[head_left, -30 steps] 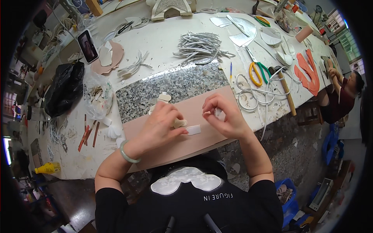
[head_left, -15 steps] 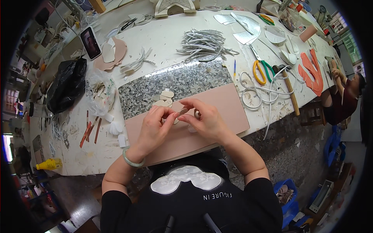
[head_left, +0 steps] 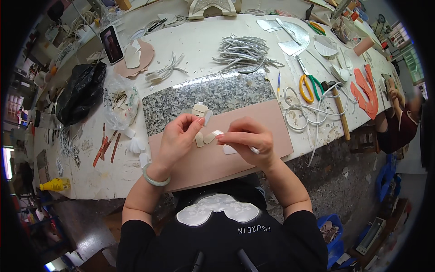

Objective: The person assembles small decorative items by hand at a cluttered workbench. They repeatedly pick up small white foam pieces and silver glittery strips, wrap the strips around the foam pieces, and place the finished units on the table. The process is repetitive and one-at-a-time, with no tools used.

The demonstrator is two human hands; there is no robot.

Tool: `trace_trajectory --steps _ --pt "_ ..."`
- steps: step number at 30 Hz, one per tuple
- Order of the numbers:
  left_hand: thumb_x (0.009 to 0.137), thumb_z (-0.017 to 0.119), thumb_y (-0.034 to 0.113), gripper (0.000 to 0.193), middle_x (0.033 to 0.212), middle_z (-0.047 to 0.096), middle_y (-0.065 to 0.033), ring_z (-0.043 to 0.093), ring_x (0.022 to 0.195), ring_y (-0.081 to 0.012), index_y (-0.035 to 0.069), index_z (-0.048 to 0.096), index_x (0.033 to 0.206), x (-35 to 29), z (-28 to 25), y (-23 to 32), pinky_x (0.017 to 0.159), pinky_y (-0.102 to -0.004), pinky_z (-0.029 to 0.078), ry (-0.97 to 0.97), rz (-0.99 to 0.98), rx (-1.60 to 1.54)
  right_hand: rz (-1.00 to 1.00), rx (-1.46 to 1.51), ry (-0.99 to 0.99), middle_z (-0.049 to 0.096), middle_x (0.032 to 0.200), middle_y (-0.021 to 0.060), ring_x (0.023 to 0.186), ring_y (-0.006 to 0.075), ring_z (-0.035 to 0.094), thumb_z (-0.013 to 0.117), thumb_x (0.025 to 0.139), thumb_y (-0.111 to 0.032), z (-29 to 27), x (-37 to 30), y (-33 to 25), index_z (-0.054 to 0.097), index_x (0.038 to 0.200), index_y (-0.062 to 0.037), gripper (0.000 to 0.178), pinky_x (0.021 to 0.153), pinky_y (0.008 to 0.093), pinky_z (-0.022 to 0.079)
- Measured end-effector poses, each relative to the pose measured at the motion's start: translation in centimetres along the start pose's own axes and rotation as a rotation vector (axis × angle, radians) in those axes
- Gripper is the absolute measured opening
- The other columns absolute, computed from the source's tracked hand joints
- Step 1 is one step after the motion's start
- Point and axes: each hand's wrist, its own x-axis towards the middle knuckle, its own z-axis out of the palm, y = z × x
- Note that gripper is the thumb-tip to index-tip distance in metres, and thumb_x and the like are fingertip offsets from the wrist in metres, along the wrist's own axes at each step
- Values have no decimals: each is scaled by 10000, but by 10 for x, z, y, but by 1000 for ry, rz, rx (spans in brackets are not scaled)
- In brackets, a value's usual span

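Note:
My left hand is closed, pinching a small white rounded piece between thumb and forefinger. Across from it, my right hand pinches another small white piece at its fingertips. A white end of something also sticks out from its curled fingers. Both hands hover over a pink sheet lying partly on a speckled stone slab. Small beige rounded pieces lie between the hands, and more beige pieces sit beyond my left fingertips. A white oval piece lies beside my right hand.
Silver cords are heaped behind the slab. To the right are scissors, a loose white cord and a hammer. Plastic bags and brown strips lie left. Another person sits at far right.
My hands were together over one small piece; they have now drawn apart. Each now pinches a white piece, and beige pieces show on the pink sheet between them.

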Motion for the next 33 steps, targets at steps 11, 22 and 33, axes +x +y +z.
trace_trajectory --steps 11,22,33 --pt "943 603 167 219 632 527 43 438 517 -11 -2 678 1060 -33 3 48 447 -166 326 -257 -211 -212 -302 -204 -61 682 906 95 582 169 582 719 675 62 -4 -1 3 704 949 -54 298 484 254 454" --pt "937 558 96 196 818 663 -43 546 563 -52 -31 668 1038 -44 7 37 481 -201 437 -151 2 26 -175 -464 -199 622 823 31 651 180 579 718 686 -71 -4 17 -19 658 897 -49 220 536 304 488" --pt "920 555 56 158 775 636 -48 542 552 -54 -53 647 987 -39 2 36 474 -207 433 -121 -90 -206 481 436 -55 652 776 88 634 135 584 591 837 -37 -16 0 -14 677 830 6 96 556 265 461"
